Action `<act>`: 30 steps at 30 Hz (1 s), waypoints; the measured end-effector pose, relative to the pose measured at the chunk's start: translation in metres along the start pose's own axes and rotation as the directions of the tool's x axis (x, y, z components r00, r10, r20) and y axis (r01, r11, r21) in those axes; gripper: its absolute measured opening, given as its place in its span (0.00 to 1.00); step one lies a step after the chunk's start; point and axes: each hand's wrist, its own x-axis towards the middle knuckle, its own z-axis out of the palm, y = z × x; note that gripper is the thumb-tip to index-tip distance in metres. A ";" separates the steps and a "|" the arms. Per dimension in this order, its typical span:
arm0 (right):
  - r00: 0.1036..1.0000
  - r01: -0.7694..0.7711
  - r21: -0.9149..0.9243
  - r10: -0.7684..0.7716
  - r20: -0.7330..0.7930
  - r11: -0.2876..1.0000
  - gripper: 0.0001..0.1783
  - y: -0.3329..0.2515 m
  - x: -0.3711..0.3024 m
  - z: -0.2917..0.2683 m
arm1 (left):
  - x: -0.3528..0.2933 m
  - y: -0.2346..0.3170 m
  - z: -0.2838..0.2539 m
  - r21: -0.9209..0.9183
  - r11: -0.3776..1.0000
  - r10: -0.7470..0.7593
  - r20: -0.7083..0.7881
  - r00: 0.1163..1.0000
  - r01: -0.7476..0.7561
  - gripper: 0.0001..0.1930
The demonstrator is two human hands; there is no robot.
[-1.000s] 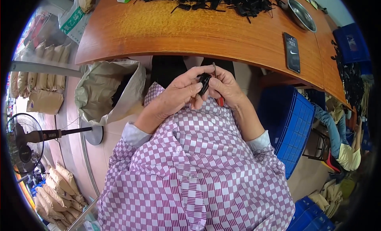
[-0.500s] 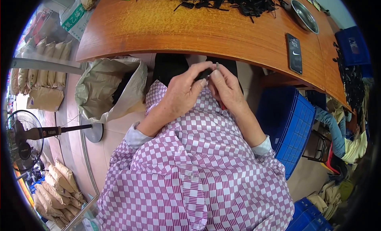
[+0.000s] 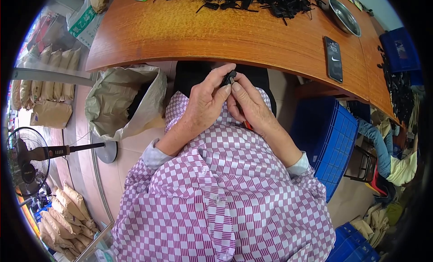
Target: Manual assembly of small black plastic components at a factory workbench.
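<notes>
Above my lap, just short of the table edge, both hands meet. My left hand (image 3: 205,98) pinches a small black plastic part (image 3: 229,76) between thumb and fingers. My right hand (image 3: 253,105) is closed round a slim tool (image 3: 247,125); a bit of its red-orange handle shows below the palm. A narrow metal tip reaches from my right thumb to the black part and seems to touch it. My fingers cover most of the tool, so its exact kind does not show.
A heap of black plastic parts (image 3: 252,0) lies on the wooden table (image 3: 180,32), with a phone (image 3: 333,59) and a metal bowl (image 3: 344,18) at its right. An open woven sack (image 3: 153,97) stands left, near a fan (image 3: 28,160). A blue crate (image 3: 336,147) is at right.
My right hand has moved left and slightly down, bringing the tool's metal tip from above the fingers onto the black part. The left hand has barely shifted.
</notes>
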 end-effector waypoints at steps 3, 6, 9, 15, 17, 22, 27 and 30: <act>1.000 0.019 -0.006 -0.019 -0.011 1.000 0.19 0.003 0.001 0.000 | 0.000 -0.001 0.000 0.098 0.993 0.063 -0.016 0.998 -0.062 0.22; 1.000 0.024 0.069 -0.024 0.006 0.997 0.19 0.008 0.002 -0.002 | 0.002 -0.001 0.004 0.159 0.981 0.116 -0.035 0.993 -0.109 0.21; 1.000 0.006 0.103 -0.005 -0.011 0.995 0.18 0.008 -0.001 -0.007 | 0.006 -0.002 0.007 0.210 0.966 0.161 -0.025 0.987 -0.153 0.20; 0.998 -0.016 -0.235 0.029 0.053 0.972 0.20 -0.007 -0.002 -0.051 | 0.004 -0.012 0.016 0.090 0.987 0.131 0.012 0.991 -0.132 0.18; 0.960 -0.002 -0.723 -0.200 -0.195 0.691 0.25 -0.030 -0.012 -0.084 | 0.002 -0.017 0.012 -0.086 0.995 -0.057 0.013 0.998 0.058 0.17; 0.540 -0.643 -0.760 -0.647 -0.538 0.095 0.42 -0.070 -0.041 -0.216 | 0.007 -0.037 -0.009 -0.235 0.960 -0.155 0.007 0.988 0.152 0.17; 0.537 -0.741 -0.668 -0.535 -0.652 0.070 0.48 -0.070 -0.036 -0.283 | 0.008 -0.037 -0.006 -0.245 0.946 -0.190 0.115 0.975 0.213 0.19; 0.568 -0.733 -0.675 -0.468 -0.677 0.087 0.50 -0.073 -0.020 -0.285 | 0.009 -0.036 -0.005 -0.210 0.953 -0.191 0.149 0.970 0.220 0.19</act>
